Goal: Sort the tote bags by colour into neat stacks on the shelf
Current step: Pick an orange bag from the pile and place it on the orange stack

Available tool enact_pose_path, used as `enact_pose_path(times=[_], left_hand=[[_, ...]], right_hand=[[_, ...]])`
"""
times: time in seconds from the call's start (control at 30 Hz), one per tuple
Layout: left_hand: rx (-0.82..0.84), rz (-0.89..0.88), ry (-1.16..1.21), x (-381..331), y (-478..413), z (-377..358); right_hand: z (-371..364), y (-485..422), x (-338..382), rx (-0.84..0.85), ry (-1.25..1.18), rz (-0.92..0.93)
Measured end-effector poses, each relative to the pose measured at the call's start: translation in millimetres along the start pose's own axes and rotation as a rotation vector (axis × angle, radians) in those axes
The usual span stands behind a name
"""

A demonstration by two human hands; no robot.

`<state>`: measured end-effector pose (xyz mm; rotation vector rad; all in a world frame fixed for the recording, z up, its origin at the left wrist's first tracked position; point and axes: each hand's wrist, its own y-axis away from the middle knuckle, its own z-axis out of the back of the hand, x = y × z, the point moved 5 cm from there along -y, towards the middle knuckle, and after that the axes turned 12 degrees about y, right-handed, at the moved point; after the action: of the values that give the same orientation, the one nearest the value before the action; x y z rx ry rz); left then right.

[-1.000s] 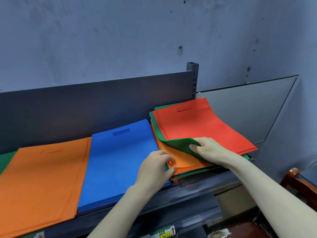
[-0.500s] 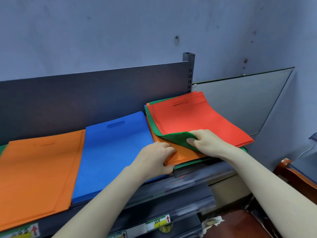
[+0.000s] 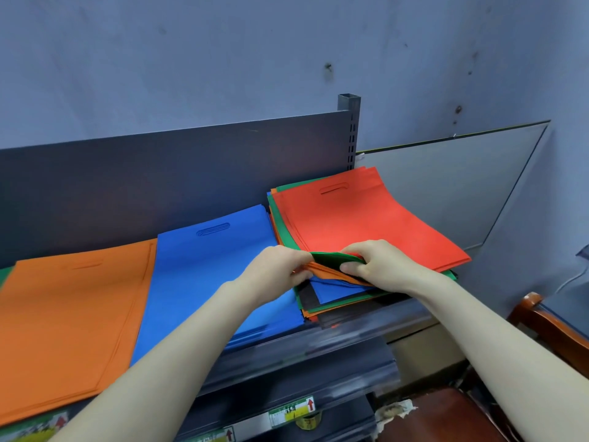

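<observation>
On the shelf three lots of tote bags lie side by side: an orange stack at the left, a blue stack in the middle, and a mixed pile at the right end, topped by a red bag. Both hands work at the near left corner of the mixed pile. The right hand grips the folded-up corner of a green bag, fingers curled over the red bag and thumb on the green fold. The left hand pinches the edge of the orange bags just below it. Under those lies a blue bag, and beside it perhaps a dark sheet, though the layers there are hard to tell apart. A wooden chair stands near right.
</observation>
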<state>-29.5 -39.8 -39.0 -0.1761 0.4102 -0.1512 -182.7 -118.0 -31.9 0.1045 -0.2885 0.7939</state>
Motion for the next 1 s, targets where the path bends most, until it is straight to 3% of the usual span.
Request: enact_pose_path(times=[0.33,0.57,0.73,0.8,0.87,1.0], left_hand=[[-0.265,0.190,0.154,3.7,0.5,-4.4],[-0.294,0.232,0.223,-3.1,11.4,-7.3],[-0.502,0.268,-0.085,-8.7,16.4,6.4],[-0.587,0.353,0.048,6.7,20.1,14.1],[-0.589,0.447,0.332,22.6,21.1,12.2],[-0.594,0.729,1.228,24.1,23.0,-2.6]], right_hand=[[0.8,3.3,-1.4,0.009,-0.048,-0.008],[3.6,-0.1,-7.9,-0.017,-0.129,-0.062],[7.7,0.8,-16.1,-0.089,-0.123,-0.053],[14.4,2.0,-20.6,-0.153,-0.122,-0.042],[15.8,2.6,-19.3,-0.173,-0.120,-0.029],[-0.1,4.0,-7.2,-0.151,-0.048,-0.025]])
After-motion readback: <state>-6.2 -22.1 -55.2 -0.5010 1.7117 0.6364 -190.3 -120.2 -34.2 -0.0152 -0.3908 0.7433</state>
